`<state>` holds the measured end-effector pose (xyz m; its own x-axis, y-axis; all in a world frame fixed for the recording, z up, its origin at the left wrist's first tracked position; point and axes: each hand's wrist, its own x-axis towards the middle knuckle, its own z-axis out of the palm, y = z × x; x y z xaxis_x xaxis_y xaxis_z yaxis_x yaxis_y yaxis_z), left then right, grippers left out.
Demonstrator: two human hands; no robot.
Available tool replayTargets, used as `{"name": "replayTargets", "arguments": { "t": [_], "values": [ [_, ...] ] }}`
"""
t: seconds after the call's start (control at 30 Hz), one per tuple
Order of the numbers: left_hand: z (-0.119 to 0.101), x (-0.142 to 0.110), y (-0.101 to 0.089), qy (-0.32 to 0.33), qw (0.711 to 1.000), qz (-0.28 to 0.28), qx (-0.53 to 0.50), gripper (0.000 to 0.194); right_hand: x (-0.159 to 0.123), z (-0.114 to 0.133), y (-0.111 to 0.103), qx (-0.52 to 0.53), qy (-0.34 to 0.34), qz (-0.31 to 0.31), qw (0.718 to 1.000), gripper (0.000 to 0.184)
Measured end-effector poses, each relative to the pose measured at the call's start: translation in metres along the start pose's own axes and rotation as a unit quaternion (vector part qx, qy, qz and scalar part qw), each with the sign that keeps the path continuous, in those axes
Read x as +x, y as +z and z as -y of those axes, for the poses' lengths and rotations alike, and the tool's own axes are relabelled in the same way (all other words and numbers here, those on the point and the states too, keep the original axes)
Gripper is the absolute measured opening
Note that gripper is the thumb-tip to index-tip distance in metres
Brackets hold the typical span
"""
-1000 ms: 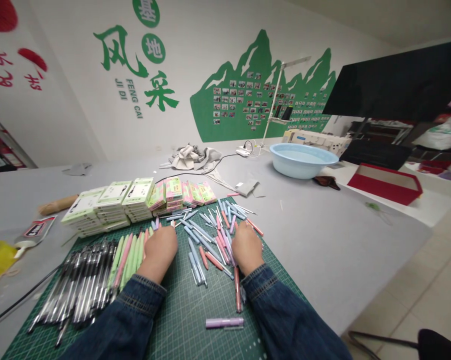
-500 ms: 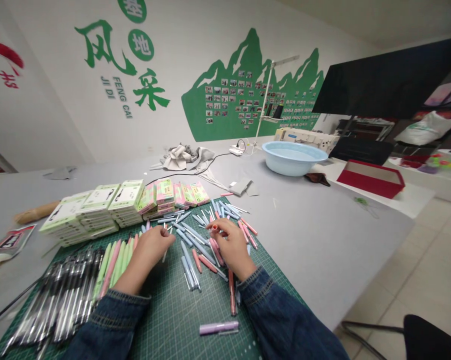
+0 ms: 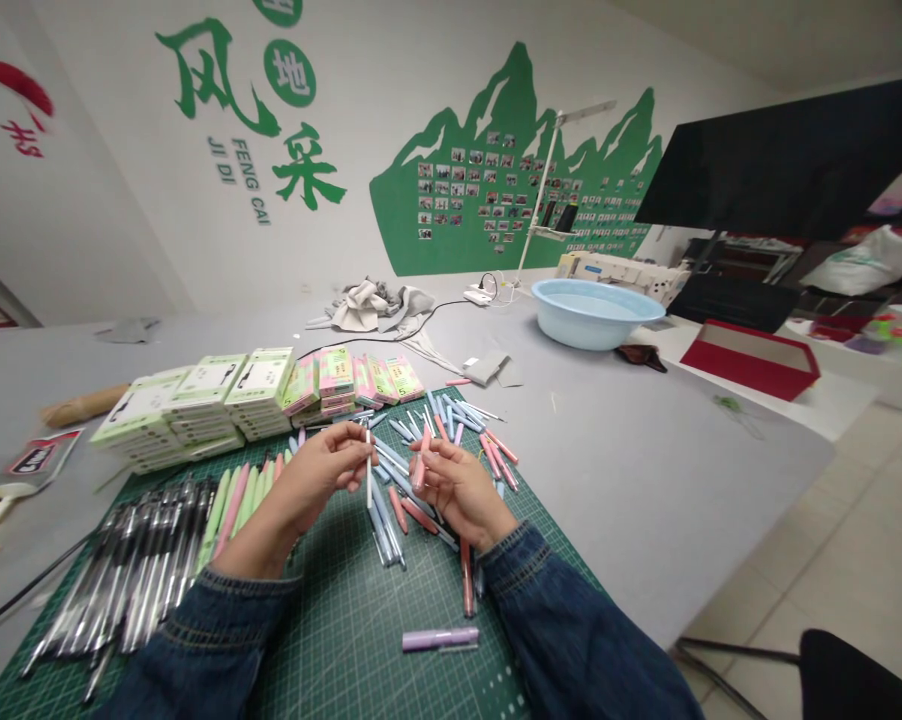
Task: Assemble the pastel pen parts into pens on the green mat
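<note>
Between the thumb and fingertips of my left hand (image 3: 312, 485) is a thin white pen refill (image 3: 369, 475), held nearly upright. My right hand (image 3: 467, 492) pinches a pink pen barrel (image 3: 422, 460), tilted, a short gap to the right of the refill. Under and around both hands, loose blue and pink pen parts lie on the green cutting mat (image 3: 331, 640). A pair of blue pen parts (image 3: 386, 530) rests just below the hands. Nearer to me lies a purple pen cap (image 3: 440, 639).
At left lie a row of clear-and-black pens (image 3: 136, 570) and green and pink barrels (image 3: 233, 505). Stacked white boxes (image 3: 203, 400) and smaller pink-green boxes (image 3: 336, 375) stand behind. A blue basin (image 3: 597, 318) sits at the back right, beside a red box (image 3: 751, 362).
My left hand has moved right and up, bringing the refill close to my right hand. The pink barrel in my right hand has turned, so its side now shows. The view has shifted slightly.
</note>
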<state>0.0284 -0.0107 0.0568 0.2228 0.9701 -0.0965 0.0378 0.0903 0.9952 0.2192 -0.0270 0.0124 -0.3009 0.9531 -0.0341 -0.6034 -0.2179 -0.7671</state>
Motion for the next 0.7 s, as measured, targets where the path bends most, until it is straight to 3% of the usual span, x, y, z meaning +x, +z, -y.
{"name": "replayTargets", "arguments": {
  "t": [0.13,0.27,0.37,0.47,0.57,0.7],
  "values": [
    [0.015,0.007,-0.004,-0.057,0.991,-0.036,0.117,0.02,-0.001,0.0,0.0,0.026,0.013,-0.01,1.0,0.024],
    [0.036,0.016,-0.014,-0.116,0.942,-0.061,0.31,0.01,0.0,0.0,-0.001,0.036,0.002,-0.024,0.999,0.027],
    [0.049,0.02,-0.02,-0.157,0.9,-0.063,0.402,0.009,0.003,0.005,-0.004,0.027,-0.052,-0.1,0.993,0.029],
    [0.055,0.022,-0.02,-0.177,0.894,-0.049,0.41,0.006,0.006,0.012,-0.01,0.022,-0.128,-0.208,0.969,0.026],
    [0.051,0.024,-0.019,-0.168,0.881,-0.056,0.438,0.009,0.007,0.017,-0.014,0.036,-0.153,-0.251,0.955,0.021],
    [0.04,0.028,-0.02,-0.074,0.825,-0.085,0.554,0.014,0.005,0.018,-0.014,0.053,-0.138,-0.237,0.96,0.016]
  ]
}}
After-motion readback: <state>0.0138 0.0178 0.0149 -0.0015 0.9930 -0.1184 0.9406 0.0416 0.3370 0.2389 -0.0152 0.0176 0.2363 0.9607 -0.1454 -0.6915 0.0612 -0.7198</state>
